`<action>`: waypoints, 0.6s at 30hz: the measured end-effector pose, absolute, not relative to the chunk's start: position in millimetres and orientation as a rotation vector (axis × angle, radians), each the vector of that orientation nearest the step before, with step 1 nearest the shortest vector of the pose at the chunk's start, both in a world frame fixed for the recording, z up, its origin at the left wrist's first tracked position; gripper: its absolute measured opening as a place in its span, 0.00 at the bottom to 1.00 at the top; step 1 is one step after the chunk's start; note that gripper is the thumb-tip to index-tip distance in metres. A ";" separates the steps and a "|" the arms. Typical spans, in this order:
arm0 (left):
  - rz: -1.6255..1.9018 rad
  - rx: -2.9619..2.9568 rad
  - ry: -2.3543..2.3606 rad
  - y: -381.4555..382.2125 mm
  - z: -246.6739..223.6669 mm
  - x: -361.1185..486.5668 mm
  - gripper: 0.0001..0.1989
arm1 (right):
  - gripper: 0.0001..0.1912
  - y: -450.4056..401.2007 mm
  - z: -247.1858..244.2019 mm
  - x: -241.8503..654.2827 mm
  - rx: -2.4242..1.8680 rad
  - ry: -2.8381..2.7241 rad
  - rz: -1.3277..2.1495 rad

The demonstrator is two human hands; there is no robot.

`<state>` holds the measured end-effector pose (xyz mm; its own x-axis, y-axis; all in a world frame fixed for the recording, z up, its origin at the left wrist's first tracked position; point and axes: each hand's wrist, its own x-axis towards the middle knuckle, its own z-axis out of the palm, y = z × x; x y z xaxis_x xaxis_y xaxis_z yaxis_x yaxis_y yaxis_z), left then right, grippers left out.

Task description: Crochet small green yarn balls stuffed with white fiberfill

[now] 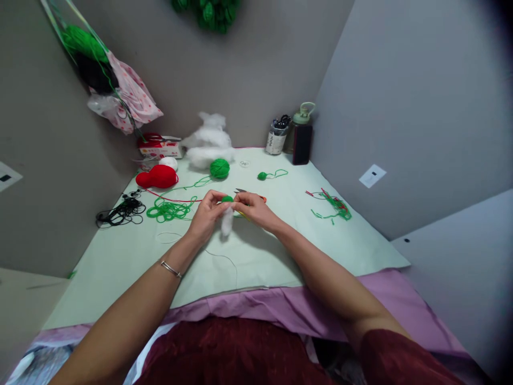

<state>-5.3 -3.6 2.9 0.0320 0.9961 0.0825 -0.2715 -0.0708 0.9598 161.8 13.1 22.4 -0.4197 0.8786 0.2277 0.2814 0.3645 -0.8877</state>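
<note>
Both hands meet over the middle of the pale green table cover. My left hand (207, 212) has its fingers closed on a small green crocheted piece (227, 199). From the other side my right hand (253, 207) pinches at the same spot, where a tuft of white stuffing (227, 222) hangs down from the green piece. Which fingers hold the stuffing is hard to tell. Partly hidden behind my right hand are scissors (262, 198) with orange handles, and something yellow shows beneath its fingers.
Behind the hands are a green yarn ball (219, 168) and a white stuffing pile (210, 141). Red yarn (157, 176), loose green yarn (168, 210) and black yarn (122, 209) lie left. A jar (276, 138), phone (302, 144) and yarn scraps (336, 206) are right.
</note>
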 end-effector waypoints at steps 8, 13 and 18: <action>1.481 1.048 1.094 -0.8 -13.1 1.2 0.13 | 0.06 4.6 20.1 149.6 -1.056 -1.991 0.911; 1.437 1.052 1.060 -5.2 -6.6 -0.5 0.11 | 0.09 9.3 16.5 148.7 -1.147 -1.911 0.875; 1.308 1.086 0.977 -8.7 -0.9 -1.2 0.18 | 0.10 15.2 17.3 159.0 -1.195 -1.877 0.897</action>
<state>-1.2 -8.7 -0.9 0.0430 0.9979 0.0494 -0.2365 -0.0379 0.9709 159.0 15.2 17.3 -0.3059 0.9296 0.2054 0.4242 0.3262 -0.8448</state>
